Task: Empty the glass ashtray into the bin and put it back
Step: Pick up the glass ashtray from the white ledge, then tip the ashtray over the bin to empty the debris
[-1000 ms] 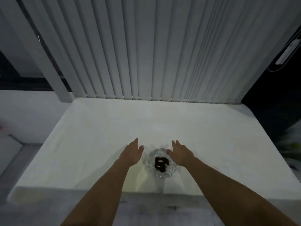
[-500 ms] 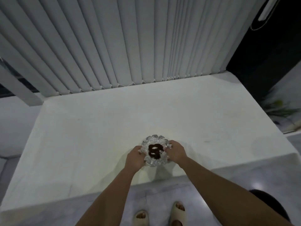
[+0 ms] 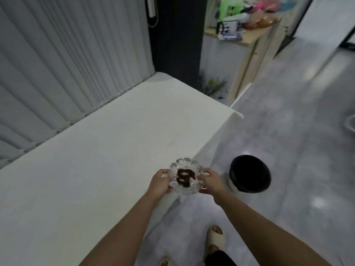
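A round cut-glass ashtray with a dark clump of ash in its middle is held level between both hands, over the front right edge of the white table. My left hand grips its left rim and my right hand grips its right rim. A white bin with a black liner stands open on the floor just right of the table, a little to the right of my right hand.
Grey vertical blinds hang behind the table. The floor is glossy grey tile. A light wooden cabinet with colourful items on top stands at the back right. My sandalled feet are below the ashtray.
Both hands closed on the ashtray and lifted it off the table. The view has swung right, bringing the bin and the floor into sight.
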